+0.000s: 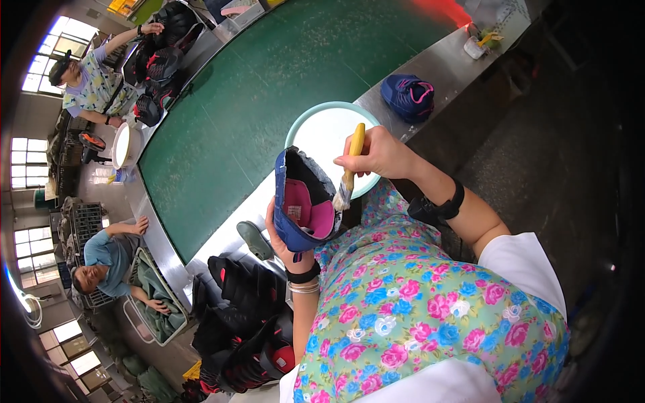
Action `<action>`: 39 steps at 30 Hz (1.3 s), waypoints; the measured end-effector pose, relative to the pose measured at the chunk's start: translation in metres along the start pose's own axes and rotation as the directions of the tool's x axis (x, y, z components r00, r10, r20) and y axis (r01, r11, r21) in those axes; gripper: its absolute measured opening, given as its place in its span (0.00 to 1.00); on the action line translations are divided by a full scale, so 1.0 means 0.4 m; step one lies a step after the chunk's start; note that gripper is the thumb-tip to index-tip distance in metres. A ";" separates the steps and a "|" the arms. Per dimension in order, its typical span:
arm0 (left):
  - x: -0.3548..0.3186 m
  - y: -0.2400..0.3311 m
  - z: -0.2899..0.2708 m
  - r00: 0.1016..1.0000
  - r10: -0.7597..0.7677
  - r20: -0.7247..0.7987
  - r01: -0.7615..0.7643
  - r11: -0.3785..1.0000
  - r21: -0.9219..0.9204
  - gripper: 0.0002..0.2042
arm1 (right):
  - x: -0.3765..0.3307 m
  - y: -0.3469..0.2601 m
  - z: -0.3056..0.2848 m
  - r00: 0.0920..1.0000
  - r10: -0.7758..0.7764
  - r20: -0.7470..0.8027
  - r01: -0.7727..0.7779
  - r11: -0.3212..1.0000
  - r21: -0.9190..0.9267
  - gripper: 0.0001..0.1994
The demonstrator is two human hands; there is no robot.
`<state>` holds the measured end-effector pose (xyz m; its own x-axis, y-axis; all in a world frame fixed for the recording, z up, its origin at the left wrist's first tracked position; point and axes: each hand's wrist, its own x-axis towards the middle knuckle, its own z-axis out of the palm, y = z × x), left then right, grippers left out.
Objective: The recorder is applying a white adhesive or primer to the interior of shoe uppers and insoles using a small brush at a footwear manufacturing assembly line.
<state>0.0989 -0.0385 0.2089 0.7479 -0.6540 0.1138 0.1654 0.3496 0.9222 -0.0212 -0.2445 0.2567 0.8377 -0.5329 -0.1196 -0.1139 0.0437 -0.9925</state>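
I note my left hand (285,236) cupping the light, soft shoe upper (302,201) underneath; my right hand (376,154) pinches the brush (351,168) handle.

Steel bench (437,64): bowl (316,131), shoe (408,96)

Green conveyor belt (269,101), steel edges, bright windows (30,161) left.

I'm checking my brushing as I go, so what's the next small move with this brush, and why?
Probably draw the brush along the shoe upper's rim. The right hand holds its yellow handle with the bristles already at the edge of the blue shoe upper, which the left hand cups from below, its pink lining facing up. The round basin sits just behind.
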 end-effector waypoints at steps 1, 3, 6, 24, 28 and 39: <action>-0.002 0.000 -0.001 1.000 -0.012 0.000 0.012 1.000 -0.021 0.26 | 0.005 0.001 -0.003 1.000 -0.015 0.004 0.015 1.000 0.003 0.12; -0.006 0.000 -0.004 1.000 0.012 0.015 -0.012 1.000 -0.004 0.26 | 0.015 0.000 -0.007 0.996 -0.028 -0.082 0.016 0.989 -0.149 0.10; -0.010 0.000 -0.007 1.000 -0.009 -0.018 0.010 1.000 0.016 0.27 | 0.012 -0.018 -0.002 0.942 -0.275 -0.192 0.221 0.940 -0.261 0.10; -0.016 -0.027 -0.057 0.936 -0.212 -0.282 0.137 0.955 -0.263 0.22 | -0.029 -0.005 -0.026 0.955 -0.069 -0.287 0.060 0.997 -0.040 0.08; 0.007 -0.022 -0.129 0.840 -0.536 0.086 0.488 0.678 -0.550 0.11 | 0.002 -0.052 -0.044 0.951 -0.243 -0.193 0.233 0.970 -0.073 0.07; -0.017 -0.006 -0.081 0.721 -0.584 0.373 0.630 0.328 -0.704 0.19 | 0.121 -0.140 0.131 0.705 -0.326 0.629 0.428 0.904 -0.011 0.11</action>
<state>0.1143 -0.0134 0.1941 0.2032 -0.9258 -0.3189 0.9779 0.1755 0.1136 0.0538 -0.2284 0.3054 0.9641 0.1419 0.2243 0.2496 -0.1974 -0.9480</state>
